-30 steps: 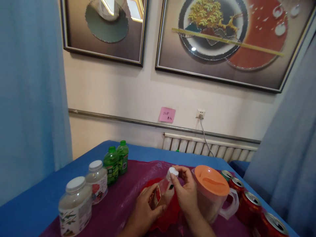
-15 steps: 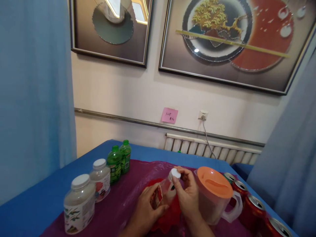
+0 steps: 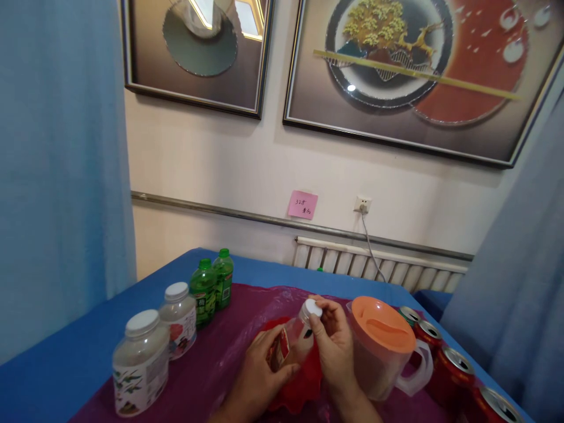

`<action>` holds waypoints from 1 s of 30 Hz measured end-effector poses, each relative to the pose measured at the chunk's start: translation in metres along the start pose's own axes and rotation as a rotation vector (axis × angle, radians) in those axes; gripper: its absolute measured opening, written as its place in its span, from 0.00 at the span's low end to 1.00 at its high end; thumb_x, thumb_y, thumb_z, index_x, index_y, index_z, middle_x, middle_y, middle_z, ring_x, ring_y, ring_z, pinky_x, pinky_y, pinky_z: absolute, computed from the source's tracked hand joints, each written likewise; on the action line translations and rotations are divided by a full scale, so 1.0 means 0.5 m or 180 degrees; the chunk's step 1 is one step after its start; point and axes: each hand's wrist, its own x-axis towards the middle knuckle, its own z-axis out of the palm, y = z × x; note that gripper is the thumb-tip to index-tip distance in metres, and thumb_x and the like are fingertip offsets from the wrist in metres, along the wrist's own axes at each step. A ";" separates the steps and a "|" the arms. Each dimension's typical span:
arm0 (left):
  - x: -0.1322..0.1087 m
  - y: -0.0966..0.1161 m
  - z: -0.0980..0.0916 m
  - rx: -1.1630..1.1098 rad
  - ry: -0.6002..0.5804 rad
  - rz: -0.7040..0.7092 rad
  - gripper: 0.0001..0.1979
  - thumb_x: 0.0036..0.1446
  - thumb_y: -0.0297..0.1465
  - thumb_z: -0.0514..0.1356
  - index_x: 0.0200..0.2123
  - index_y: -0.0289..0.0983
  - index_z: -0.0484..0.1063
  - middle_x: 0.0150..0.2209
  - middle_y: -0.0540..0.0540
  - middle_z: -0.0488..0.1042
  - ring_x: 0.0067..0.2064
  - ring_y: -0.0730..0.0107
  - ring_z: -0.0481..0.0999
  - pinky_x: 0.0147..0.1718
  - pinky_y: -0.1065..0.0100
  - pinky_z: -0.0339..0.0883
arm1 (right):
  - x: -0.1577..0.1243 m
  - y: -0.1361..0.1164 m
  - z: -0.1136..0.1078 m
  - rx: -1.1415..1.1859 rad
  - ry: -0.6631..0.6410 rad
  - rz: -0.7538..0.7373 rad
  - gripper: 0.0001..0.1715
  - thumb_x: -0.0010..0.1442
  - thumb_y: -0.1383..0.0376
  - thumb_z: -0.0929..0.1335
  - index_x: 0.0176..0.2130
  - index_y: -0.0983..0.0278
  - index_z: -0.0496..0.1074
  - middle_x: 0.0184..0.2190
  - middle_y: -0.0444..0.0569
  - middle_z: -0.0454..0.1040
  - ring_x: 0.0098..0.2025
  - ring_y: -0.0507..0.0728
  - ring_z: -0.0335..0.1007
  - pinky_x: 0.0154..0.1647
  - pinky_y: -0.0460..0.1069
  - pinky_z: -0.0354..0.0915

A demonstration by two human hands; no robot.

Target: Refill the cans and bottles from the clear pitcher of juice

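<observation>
A clear plastic bottle (image 3: 296,339) with a red label is held tilted, its top leaning to the right. My left hand (image 3: 259,371) wraps round its lower body. At the top, the thumb and fingers of my right hand (image 3: 335,346) pinch the white cap (image 3: 312,308), which sits on the bottle's neck. Beneath both hands lies a red scallop-edged dish (image 3: 304,390), partly covered by them. Close to the right of my right hand stands a clear pitcher (image 3: 374,370) with an orange lid (image 3: 382,323).
Two white-capped jars (image 3: 141,364) and two green bottles (image 3: 204,294) line the left side. Several drink cans (image 3: 453,376) stand along the right edge. A purple plastic sheet (image 3: 207,376) covers part of the blue table (image 3: 57,352). Behind are a radiator (image 3: 348,264) and a wall.
The view has shifted very slightly. Both hands keep the same hold on the bottle and its cap, with only a tiny movement of the right fingers.
</observation>
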 end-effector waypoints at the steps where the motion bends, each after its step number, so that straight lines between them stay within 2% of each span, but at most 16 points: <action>1: 0.000 0.001 0.000 0.0008 -0.0007 0.0012 0.33 0.41 0.30 0.69 0.55 0.43 0.75 0.51 0.44 0.79 0.52 0.53 0.78 0.54 0.57 0.72 | 0.001 0.000 0.001 -0.0018 0.0020 -0.0019 0.17 0.55 0.56 0.76 0.40 0.60 0.71 0.45 0.51 0.77 0.49 0.59 0.74 0.51 0.55 0.69; 6: -0.004 0.003 0.002 0.0028 -0.0103 0.0021 0.31 0.42 0.30 0.69 0.54 0.44 0.76 0.50 0.44 0.80 0.52 0.52 0.78 0.54 0.56 0.72 | 0.004 0.004 0.001 -0.0256 0.0132 -0.0137 0.21 0.52 0.58 0.78 0.41 0.60 0.69 0.38 0.44 0.73 0.40 0.55 0.72 0.44 0.50 0.68; 12: -0.002 -0.007 0.006 -0.0031 -0.0115 0.0109 0.31 0.43 0.38 0.72 0.54 0.43 0.76 0.50 0.43 0.80 0.51 0.52 0.78 0.52 0.57 0.72 | 0.000 0.007 0.003 -0.0513 0.0239 -0.0199 0.22 0.52 0.58 0.77 0.42 0.59 0.68 0.38 0.43 0.70 0.38 0.54 0.70 0.41 0.49 0.67; 15: -0.001 -0.013 0.006 -0.0031 -0.0114 0.0123 0.32 0.44 0.39 0.72 0.55 0.44 0.75 0.50 0.43 0.80 0.52 0.52 0.78 0.53 0.56 0.72 | -0.002 0.006 0.000 -0.0500 0.0133 -0.0299 0.21 0.54 0.57 0.77 0.42 0.59 0.67 0.43 0.46 0.72 0.45 0.56 0.71 0.47 0.50 0.67; 18: 0.000 -0.014 0.006 -0.0044 -0.0097 0.0110 0.32 0.43 0.37 0.72 0.55 0.43 0.75 0.51 0.42 0.79 0.52 0.52 0.78 0.54 0.56 0.72 | -0.005 0.001 -0.010 -0.0409 -0.0176 -0.0302 0.17 0.61 0.53 0.72 0.44 0.59 0.68 0.51 0.52 0.73 0.54 0.60 0.70 0.53 0.53 0.66; 21: -0.001 -0.010 0.007 -0.0045 -0.0086 0.0065 0.33 0.43 0.33 0.70 0.56 0.43 0.75 0.51 0.43 0.80 0.52 0.52 0.78 0.54 0.56 0.72 | -0.010 -0.006 -0.018 -0.0320 -0.0420 -0.0234 0.17 0.68 0.50 0.66 0.46 0.59 0.69 0.54 0.55 0.74 0.56 0.61 0.71 0.53 0.55 0.66; 27: -0.001 -0.001 0.006 -0.0029 -0.0049 0.0061 0.32 0.41 0.32 0.70 0.54 0.43 0.76 0.51 0.42 0.80 0.52 0.51 0.78 0.53 0.55 0.73 | -0.010 -0.001 -0.009 -0.0206 -0.0170 -0.0200 0.15 0.65 0.52 0.70 0.44 0.59 0.70 0.47 0.52 0.77 0.49 0.59 0.74 0.50 0.54 0.69; 30: -0.001 0.001 0.005 0.0010 -0.0050 0.0027 0.32 0.41 0.35 0.71 0.53 0.43 0.77 0.50 0.42 0.81 0.51 0.50 0.78 0.52 0.55 0.73 | -0.006 0.007 -0.004 -0.0275 0.0015 -0.0204 0.19 0.59 0.54 0.74 0.44 0.59 0.68 0.42 0.48 0.75 0.45 0.57 0.73 0.47 0.52 0.69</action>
